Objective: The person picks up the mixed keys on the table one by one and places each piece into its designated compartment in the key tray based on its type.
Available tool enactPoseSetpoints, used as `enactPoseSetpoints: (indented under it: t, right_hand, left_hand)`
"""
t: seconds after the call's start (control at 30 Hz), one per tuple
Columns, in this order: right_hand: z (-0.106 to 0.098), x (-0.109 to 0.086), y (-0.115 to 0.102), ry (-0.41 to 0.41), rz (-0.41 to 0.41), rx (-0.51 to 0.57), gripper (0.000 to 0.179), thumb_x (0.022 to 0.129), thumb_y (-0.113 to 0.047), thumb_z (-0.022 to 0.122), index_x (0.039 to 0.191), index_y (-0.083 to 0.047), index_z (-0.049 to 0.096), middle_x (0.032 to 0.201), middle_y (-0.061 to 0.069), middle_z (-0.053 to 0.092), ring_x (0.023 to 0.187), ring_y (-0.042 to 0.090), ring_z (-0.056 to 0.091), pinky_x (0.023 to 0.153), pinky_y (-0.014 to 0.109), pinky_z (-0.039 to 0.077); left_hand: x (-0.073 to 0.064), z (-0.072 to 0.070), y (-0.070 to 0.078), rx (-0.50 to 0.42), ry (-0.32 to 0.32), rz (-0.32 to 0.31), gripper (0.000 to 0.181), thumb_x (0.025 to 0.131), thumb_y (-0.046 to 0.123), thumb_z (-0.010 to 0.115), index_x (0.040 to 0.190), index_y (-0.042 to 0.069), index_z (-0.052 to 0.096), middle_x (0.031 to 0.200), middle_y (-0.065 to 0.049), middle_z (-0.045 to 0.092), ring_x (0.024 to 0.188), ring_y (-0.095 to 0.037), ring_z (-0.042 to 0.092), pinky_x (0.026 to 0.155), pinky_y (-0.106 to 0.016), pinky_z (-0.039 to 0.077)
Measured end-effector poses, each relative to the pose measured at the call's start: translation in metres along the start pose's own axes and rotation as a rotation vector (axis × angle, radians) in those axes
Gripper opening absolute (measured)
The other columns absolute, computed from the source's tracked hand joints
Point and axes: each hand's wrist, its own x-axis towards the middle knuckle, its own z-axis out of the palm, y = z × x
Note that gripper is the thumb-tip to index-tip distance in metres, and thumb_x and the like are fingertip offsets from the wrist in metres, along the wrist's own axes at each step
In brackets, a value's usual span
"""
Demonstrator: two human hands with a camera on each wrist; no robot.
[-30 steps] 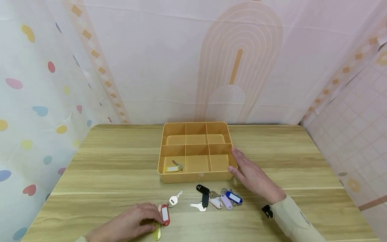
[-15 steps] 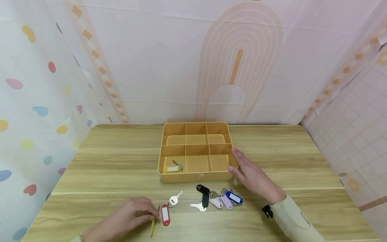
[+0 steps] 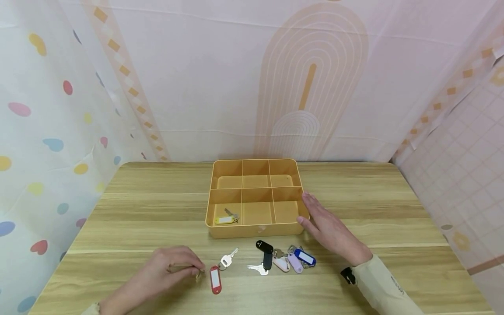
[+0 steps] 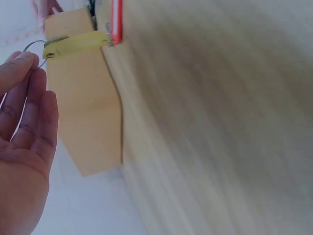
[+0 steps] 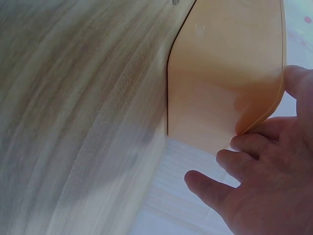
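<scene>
My left hand [image 3: 167, 267] is held over the table, left of a red-tagged key [image 3: 215, 280]. Between thumb and finger it pinches the metal ring of a yellow key tag [image 4: 78, 45], plain in the left wrist view; in the head view the fingers mostly hide the tag. The right hand [image 3: 332, 229] rests against the right side of an orange divided box [image 3: 236, 231]. Its fingers are fairly straight, and the thumb touches the rim [image 5: 284, 58]. A key with a yellow tag [image 3: 224, 220] lies in the box's front left compartment.
In front of the box lie two black tags [image 3: 267, 260] with a silver key [image 3: 258, 269]. Beside them are a pale pink tag [image 3: 281, 263], a lilac tag [image 3: 294, 263] and a blue tag [image 3: 305, 257]. A patterned curtain [image 3: 197, 87] hangs behind the table.
My left hand has lifted the yellow-tagged key ring off the table beside the red tag and drawn it slightly left and away from me. The right hand has stayed at the box.
</scene>
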Motion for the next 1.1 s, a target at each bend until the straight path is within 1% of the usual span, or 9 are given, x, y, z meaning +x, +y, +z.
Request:
enactPoseSetpoints:
  t: [0.23,0.4,0.47,0.6,0.63,0.73,0.83,0.97,1.1]
  right_hand:
    - [0.0,0.0,0.001,0.001,0.003,-0.001,0.075,0.111,-0.048,0.041,0.164,-0.001,0.017,0.17,0.014,0.014,0.156,0.036,0.019,0.122,0.056,0.024]
    - [0.0,-0.001,0.001,0.003,-0.003,-0.004,0.075,0.111,-0.048,0.041,0.164,0.0,0.017,0.171,0.014,0.014,0.156,0.036,0.019,0.122,0.056,0.024]
    - [0.0,-0.001,0.002,0.003,-0.005,-0.006,0.075,0.111,-0.048,0.04,0.164,0.0,0.017,0.171,0.014,0.014,0.156,0.037,0.019,0.122,0.056,0.024]
    - [0.0,0.0,0.002,0.001,-0.003,-0.012,0.075,0.111,-0.049,0.039,0.164,-0.001,0.016,0.171,0.014,0.013,0.156,0.036,0.019,0.122,0.056,0.024]
    - [0.0,0.0,0.002,0.0,-0.003,-0.015,0.075,0.111,-0.049,0.039,0.164,-0.001,0.016,0.171,0.014,0.013,0.156,0.036,0.019,0.122,0.056,0.024]
    - [0.0,0.001,0.001,-0.002,-0.004,-0.017,0.075,0.111,-0.049,0.039,0.164,-0.001,0.016,0.171,0.015,0.013,0.156,0.036,0.019,0.123,0.056,0.024]
    - [0.0,0.001,0.001,-0.001,-0.006,-0.015,0.075,0.111,-0.048,0.04,0.164,0.0,0.017,0.17,0.016,0.015,0.156,0.036,0.019,0.123,0.056,0.024]
    - [0.0,0.0,0.001,0.0,-0.005,-0.012,0.075,0.111,-0.048,0.04,0.164,0.0,0.017,0.17,0.017,0.016,0.156,0.035,0.019,0.123,0.055,0.024]
    - [0.001,0.0,0.002,0.002,-0.005,-0.011,0.075,0.111,-0.049,0.04,0.164,0.0,0.017,0.17,0.018,0.017,0.156,0.035,0.019,0.122,0.056,0.024]
  left_hand:
    - [0.014,-0.013,0.007,0.064,0.074,0.011,0.045,0.069,-0.015,0.084,0.101,0.015,0.077,0.094,0.004,0.077,0.086,-0.01,0.072,0.084,-0.01,0.052]
    - [0.026,-0.024,0.013,0.101,0.088,-0.008,0.048,0.069,-0.014,0.085,0.102,0.02,0.077,0.097,0.012,0.076,0.088,-0.005,0.071,0.083,-0.012,0.054]
    - [0.03,-0.027,0.015,0.112,0.097,-0.011,0.049,0.07,-0.014,0.085,0.102,0.021,0.077,0.097,0.013,0.075,0.088,-0.004,0.071,0.082,-0.012,0.054]
    - [0.038,-0.032,0.018,0.132,0.117,0.003,0.049,0.069,-0.015,0.085,0.103,0.02,0.077,0.096,0.01,0.076,0.088,-0.005,0.072,0.083,-0.012,0.053]
    - [0.04,-0.033,0.018,0.139,0.124,0.007,0.049,0.069,-0.015,0.084,0.103,0.02,0.077,0.096,0.009,0.076,0.087,-0.005,0.072,0.083,-0.011,0.053]
    - [0.045,-0.035,0.021,0.155,0.131,-0.01,0.048,0.07,-0.014,0.084,0.102,0.021,0.078,0.097,0.011,0.076,0.089,-0.004,0.071,0.084,-0.011,0.053]
    - [0.05,-0.036,0.023,0.187,0.155,-0.022,0.047,0.071,-0.013,0.085,0.102,0.022,0.079,0.096,0.011,0.076,0.089,-0.005,0.072,0.084,-0.01,0.052]
    - [0.061,-0.036,0.024,0.239,0.179,-0.035,0.044,0.071,-0.01,0.086,0.1,0.022,0.079,0.097,0.011,0.077,0.091,-0.006,0.073,0.085,-0.01,0.051]
    - [0.072,-0.036,0.025,0.273,0.188,-0.044,0.041,0.072,-0.008,0.086,0.1,0.023,0.08,0.097,0.013,0.077,0.091,-0.007,0.073,0.086,-0.01,0.051]
